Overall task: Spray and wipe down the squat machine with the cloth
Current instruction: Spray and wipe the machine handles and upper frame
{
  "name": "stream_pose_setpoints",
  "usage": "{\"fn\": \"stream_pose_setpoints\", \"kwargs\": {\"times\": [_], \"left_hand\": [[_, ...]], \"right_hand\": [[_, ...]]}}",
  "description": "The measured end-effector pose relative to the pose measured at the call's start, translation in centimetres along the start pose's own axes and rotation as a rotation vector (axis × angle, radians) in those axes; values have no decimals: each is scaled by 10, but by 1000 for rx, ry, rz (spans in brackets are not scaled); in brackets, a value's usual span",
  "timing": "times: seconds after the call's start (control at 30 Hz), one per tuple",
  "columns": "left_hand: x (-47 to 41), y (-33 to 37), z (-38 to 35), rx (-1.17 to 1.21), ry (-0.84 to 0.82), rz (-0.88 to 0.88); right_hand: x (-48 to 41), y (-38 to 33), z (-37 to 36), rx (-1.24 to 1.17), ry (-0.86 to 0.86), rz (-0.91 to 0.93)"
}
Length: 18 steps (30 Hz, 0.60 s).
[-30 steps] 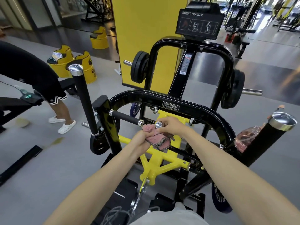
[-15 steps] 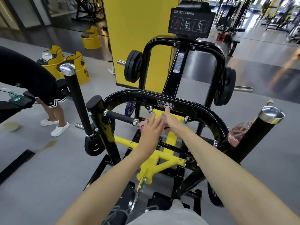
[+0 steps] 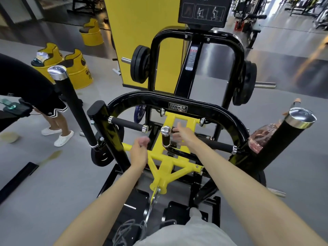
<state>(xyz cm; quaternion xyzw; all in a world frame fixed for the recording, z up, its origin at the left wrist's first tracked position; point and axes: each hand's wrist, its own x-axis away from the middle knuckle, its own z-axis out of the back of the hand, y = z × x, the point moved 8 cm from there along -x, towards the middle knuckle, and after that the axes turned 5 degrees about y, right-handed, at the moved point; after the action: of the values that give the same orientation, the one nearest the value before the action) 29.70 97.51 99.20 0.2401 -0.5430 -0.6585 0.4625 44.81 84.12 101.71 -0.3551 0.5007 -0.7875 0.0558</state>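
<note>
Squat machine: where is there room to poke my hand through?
Open: the windows inside the black loop, between the weight plates; grey floor beyond the left post. Crowded: the middle, where left hand, right hand, short handle and yellow bars bunch.

The gym is bright. Light bounces off the shiny floor (image 3: 292, 55) at the top right and off the silver cap (image 3: 301, 116). The left hand (image 3: 140, 150) and the right hand (image 3: 183, 134) look smeared and blurry. Things lean and bend near the edges.
</note>
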Motion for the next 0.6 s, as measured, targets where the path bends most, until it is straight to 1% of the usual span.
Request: {"fn": "stream_pose_setpoints", "kwargs": {"times": [0.07,0.1,0.13,0.2,0.3,0.33,0.37,0.43,0.47,0.53,0.6], "left_hand": [[1,17,-28,194,-104,86],[3,20,-45,212,-170,94],[7,19,-59,199,-222,78],[15,6,-71,101,-268,34],[9,-18,-67,-51,-378,77],[2,-23,-61,-81,-385,124],[-9,-27,-54,-92,-354,152],[-30,-24,-49,-7,-237,187],[-37,-23,-55,71,-211,227],[-39,-23,-78,128,-259,263],[-33,-30,-98,129,-341,276]], "right_hand": [[-2,-1,-10,13,16,16],[-3,-2,-14,35,36,25],[-4,-1,-15,49,60,25],[-6,1,-14,44,83,24],[-11,9,-12,-28,38,21],[-12,12,-11,-51,31,15],[-15,16,-10,-70,32,8],[-18,21,-9,-96,37,-6],[-19,23,-9,-103,40,-13],[-20,28,-8,-86,47,-30],[-22,32,-5,-7,55,-17]]}}
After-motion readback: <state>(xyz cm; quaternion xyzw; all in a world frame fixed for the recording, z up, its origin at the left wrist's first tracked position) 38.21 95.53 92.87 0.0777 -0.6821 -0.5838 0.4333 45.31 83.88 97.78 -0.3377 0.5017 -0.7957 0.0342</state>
